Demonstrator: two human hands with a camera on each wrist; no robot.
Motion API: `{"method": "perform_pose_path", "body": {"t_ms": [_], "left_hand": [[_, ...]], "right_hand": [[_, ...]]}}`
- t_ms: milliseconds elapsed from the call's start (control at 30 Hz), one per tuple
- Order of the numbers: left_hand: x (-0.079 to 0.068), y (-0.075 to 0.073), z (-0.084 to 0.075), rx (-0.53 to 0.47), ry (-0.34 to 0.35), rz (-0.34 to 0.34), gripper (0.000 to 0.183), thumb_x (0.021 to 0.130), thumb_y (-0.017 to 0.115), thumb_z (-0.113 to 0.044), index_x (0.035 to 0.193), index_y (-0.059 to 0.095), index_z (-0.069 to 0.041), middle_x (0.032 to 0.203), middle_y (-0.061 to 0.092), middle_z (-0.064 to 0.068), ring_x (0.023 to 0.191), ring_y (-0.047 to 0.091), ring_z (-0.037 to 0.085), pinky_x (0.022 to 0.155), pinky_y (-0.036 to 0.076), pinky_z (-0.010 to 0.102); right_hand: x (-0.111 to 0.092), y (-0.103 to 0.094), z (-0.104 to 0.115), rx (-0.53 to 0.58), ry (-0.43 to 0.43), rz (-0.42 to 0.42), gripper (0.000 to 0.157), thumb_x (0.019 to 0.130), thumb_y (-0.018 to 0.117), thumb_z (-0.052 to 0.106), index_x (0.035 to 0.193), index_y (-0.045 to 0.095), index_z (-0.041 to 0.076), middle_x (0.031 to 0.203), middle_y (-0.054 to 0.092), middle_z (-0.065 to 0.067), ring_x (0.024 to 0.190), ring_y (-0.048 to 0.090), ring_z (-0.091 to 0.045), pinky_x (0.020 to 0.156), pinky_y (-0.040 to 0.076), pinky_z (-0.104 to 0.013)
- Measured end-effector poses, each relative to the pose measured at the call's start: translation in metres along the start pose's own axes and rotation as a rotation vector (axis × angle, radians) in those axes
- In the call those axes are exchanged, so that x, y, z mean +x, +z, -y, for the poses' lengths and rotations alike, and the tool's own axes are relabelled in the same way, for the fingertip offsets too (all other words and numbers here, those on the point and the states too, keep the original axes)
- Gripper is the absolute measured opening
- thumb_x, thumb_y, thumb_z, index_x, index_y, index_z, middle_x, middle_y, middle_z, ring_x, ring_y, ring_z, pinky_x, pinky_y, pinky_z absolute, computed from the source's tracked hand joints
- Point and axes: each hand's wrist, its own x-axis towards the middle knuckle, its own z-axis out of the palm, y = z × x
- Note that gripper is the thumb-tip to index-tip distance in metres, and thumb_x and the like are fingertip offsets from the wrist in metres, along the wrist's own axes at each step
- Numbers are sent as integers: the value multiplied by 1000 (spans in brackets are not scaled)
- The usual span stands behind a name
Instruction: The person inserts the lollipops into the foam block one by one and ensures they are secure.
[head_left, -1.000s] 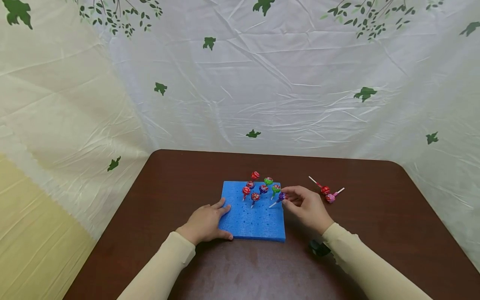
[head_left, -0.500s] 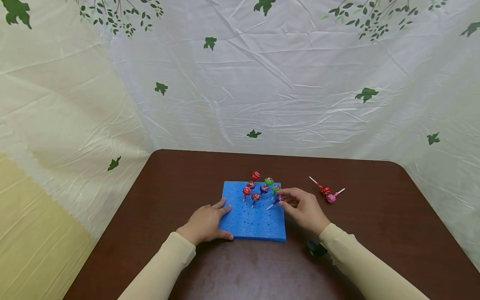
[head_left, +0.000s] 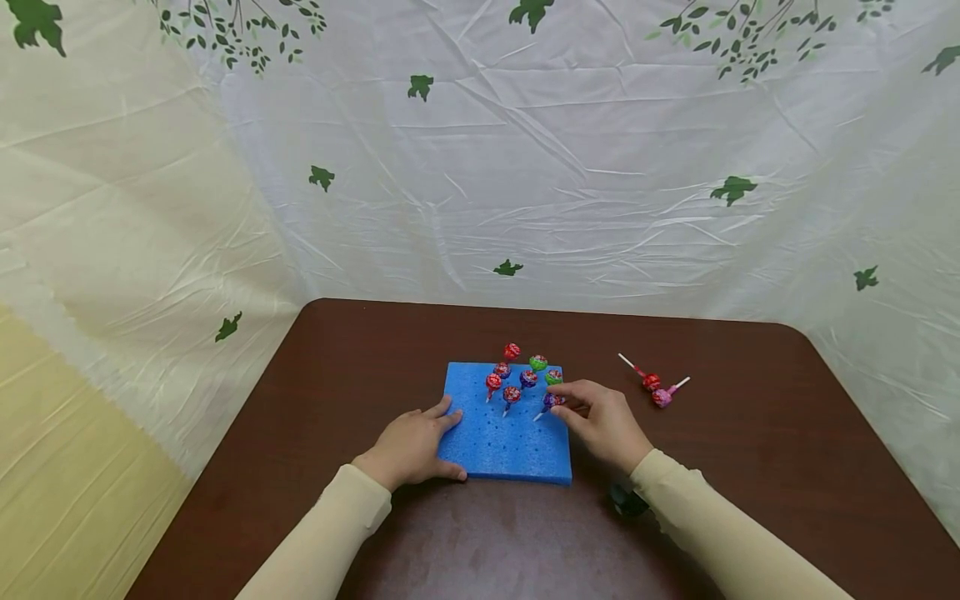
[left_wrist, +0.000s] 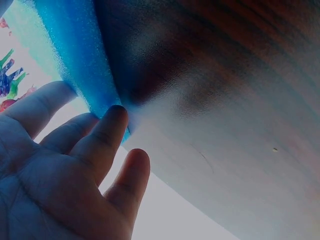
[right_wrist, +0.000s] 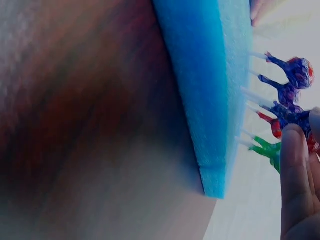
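Note:
A blue foam board [head_left: 517, 454] lies on the table, pricked with small holes. Several wrapped lollipops, red, green and purple, stand in its far half, among them a red lollipop [head_left: 512, 351] and a green lollipop [head_left: 537, 362]. My right hand [head_left: 606, 427] pinches a purple lollipop [head_left: 551, 402] by its head between thumb and fingers, over the board's right side. In the right wrist view, that lollipop's white stick [right_wrist: 252, 95] points at the foam; whether its tip is inserted is unclear. My left hand [head_left: 408, 446] rests against the board's left edge, fingers spread.
Right of the board, a red lollipop [head_left: 651, 381] and a pink lollipop [head_left: 662, 397] lie on the brown table [head_left: 720, 467]. A dark device [head_left: 627, 500] sits beneath my right wrist. Behind the table hangs a pale sheet [head_left: 450, 208] with green leaf prints.
My right hand has moved left and slightly down with the purple lollipop, whose stick has become more upright over the board. The left hand stays still.

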Motion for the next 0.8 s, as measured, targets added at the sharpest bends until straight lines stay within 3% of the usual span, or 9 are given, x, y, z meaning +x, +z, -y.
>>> {"method": "perform_pose_path", "body": {"t_ms": [800], "left_hand": [[11,2,-2,-3,-34,-1,93,75,77,-62,148,50,-12,156,37,15,134,48,33,109,38,50]], "right_hand": [[12,4,-11,-38,65,18,29,87,78,9,116,74,7,108,71,-7,83,69,-17,72,59,-33]]}}
